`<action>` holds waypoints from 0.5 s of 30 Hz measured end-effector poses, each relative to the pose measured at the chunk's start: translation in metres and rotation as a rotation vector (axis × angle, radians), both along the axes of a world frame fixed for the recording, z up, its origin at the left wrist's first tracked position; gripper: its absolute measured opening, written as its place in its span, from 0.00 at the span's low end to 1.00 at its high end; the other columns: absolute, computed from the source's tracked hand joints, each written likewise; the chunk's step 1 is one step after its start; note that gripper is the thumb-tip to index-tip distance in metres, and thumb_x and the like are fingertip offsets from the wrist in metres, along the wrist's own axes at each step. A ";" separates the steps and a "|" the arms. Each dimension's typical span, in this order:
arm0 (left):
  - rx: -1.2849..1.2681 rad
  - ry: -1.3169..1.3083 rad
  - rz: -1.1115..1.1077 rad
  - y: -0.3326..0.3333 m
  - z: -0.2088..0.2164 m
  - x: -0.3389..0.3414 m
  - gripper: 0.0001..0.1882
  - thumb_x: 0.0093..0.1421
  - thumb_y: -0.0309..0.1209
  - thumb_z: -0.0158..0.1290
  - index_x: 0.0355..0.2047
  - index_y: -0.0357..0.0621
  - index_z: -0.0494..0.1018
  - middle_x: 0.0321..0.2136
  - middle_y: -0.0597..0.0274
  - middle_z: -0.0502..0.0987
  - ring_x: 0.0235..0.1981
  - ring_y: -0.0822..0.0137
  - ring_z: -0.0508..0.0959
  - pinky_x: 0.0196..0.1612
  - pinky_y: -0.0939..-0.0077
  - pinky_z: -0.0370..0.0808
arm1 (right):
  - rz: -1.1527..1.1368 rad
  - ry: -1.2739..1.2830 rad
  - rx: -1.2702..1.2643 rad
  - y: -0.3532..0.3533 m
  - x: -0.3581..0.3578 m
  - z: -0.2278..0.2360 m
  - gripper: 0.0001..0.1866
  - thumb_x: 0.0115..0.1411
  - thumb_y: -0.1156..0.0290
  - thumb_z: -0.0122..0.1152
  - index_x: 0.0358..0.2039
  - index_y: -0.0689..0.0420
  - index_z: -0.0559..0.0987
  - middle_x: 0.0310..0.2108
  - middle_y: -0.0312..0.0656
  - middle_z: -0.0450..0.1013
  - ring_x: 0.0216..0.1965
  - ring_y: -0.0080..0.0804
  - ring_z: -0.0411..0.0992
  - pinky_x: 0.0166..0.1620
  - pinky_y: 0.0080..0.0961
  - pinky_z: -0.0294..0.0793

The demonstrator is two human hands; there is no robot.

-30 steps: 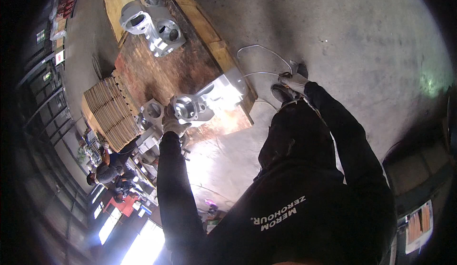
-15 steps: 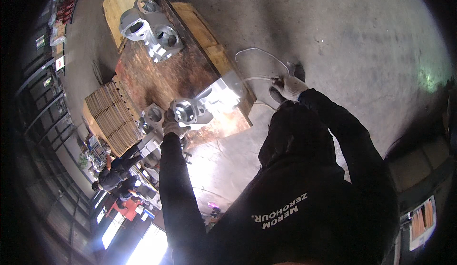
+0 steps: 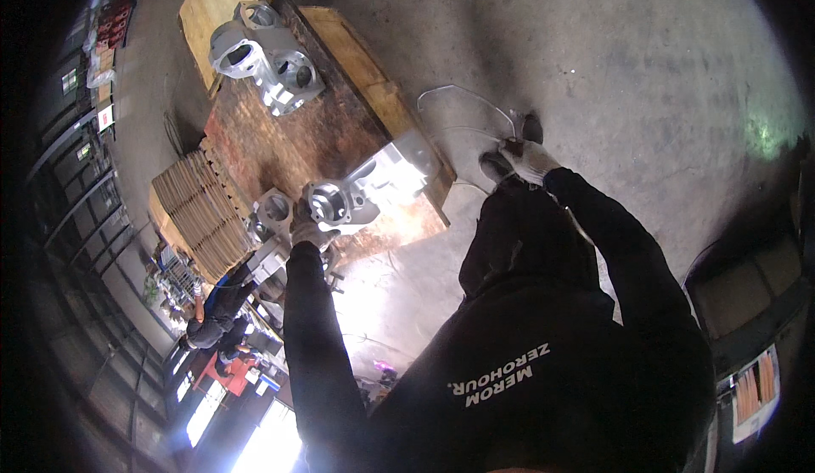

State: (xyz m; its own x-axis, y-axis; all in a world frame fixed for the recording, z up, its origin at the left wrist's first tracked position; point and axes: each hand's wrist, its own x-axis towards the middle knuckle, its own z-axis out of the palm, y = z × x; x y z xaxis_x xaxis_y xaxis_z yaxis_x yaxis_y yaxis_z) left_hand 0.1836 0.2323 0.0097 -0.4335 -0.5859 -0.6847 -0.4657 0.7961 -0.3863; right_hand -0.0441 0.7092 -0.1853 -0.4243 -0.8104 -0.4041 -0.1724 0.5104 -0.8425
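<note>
A silver metal casting (image 3: 365, 188) with a round bored opening lies near the front edge of the brown worktable (image 3: 280, 146), brightly lit. My gloved left hand (image 3: 311, 225) grips the casting's side beside that opening, its fingertips partly hidden. Out past the table's right corner, over the floor, my gloved right hand (image 3: 533, 162) is closed on a thin pale hose (image 3: 463, 91), which loops away to the left. Whether a small tool sits at the hose's end inside the fist is hidden. Another casting (image 3: 273, 208) stands left of my left hand.
Another large silver casting (image 3: 267, 61) sits at the table's far end. Stacked brown cardboard sheets (image 3: 204, 210) stand along the left side. A person in dark clothes (image 3: 222, 312) is farther off at lower left. My shoes (image 3: 494, 167) show beneath my right hand.
My right hand has shifted a little to the right, and the hose has moved slightly with it. My left hand stays on the casting. The person at lower left has changed posture.
</note>
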 end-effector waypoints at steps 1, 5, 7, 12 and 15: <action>0.033 0.008 0.022 0.003 0.004 -0.009 0.70 0.33 0.45 0.73 0.68 0.52 0.35 0.68 0.53 0.41 0.68 0.56 0.49 0.68 0.66 0.53 | 0.074 0.010 0.052 -0.002 0.001 -0.003 0.15 0.64 0.62 0.44 0.48 0.52 0.73 0.34 0.49 0.76 0.36 0.49 0.76 0.37 0.44 0.75; 0.115 0.102 0.141 0.015 0.014 -0.019 0.70 0.35 0.44 0.73 0.68 0.52 0.34 0.68 0.53 0.41 0.68 0.55 0.49 0.68 0.66 0.51 | -0.184 -0.237 0.211 -0.006 -0.031 0.060 0.16 0.65 0.59 0.48 0.46 0.54 0.75 0.37 0.49 0.77 0.40 0.45 0.76 0.39 0.37 0.75; 0.079 0.093 0.179 0.006 0.011 -0.017 0.70 0.34 0.43 0.73 0.68 0.53 0.34 0.68 0.54 0.41 0.68 0.55 0.48 0.68 0.66 0.50 | -0.216 -0.331 0.093 -0.008 -0.045 0.075 0.15 0.64 0.58 0.52 0.43 0.55 0.77 0.39 0.49 0.77 0.43 0.43 0.76 0.43 0.32 0.73; 0.016 0.146 0.039 0.000 -0.004 0.019 0.69 0.34 0.60 0.67 0.68 0.51 0.37 0.68 0.53 0.44 0.68 0.56 0.49 0.66 0.65 0.53 | -0.028 -0.166 0.118 -0.048 -0.039 0.087 0.16 0.65 0.58 0.51 0.37 0.58 0.76 0.33 0.49 0.78 0.41 0.42 0.77 0.42 0.34 0.72; 0.322 0.471 0.209 0.004 -0.001 -0.016 0.64 0.35 0.61 0.67 0.66 0.48 0.46 0.64 0.51 0.53 0.65 0.48 0.53 0.64 0.58 0.57 | -0.058 0.026 0.160 -0.042 -0.015 0.016 0.18 0.65 0.55 0.48 0.32 0.58 0.74 0.27 0.45 0.77 0.33 0.41 0.77 0.36 0.36 0.72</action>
State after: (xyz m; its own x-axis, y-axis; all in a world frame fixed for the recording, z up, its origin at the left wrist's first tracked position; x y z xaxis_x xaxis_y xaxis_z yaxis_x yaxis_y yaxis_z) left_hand 0.1673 0.2361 0.0087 -0.6310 -0.4870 -0.6039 -0.6874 0.7118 0.1443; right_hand -0.0594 0.6670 -0.1690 -0.4806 -0.7104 -0.5142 -0.1595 0.6473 -0.7453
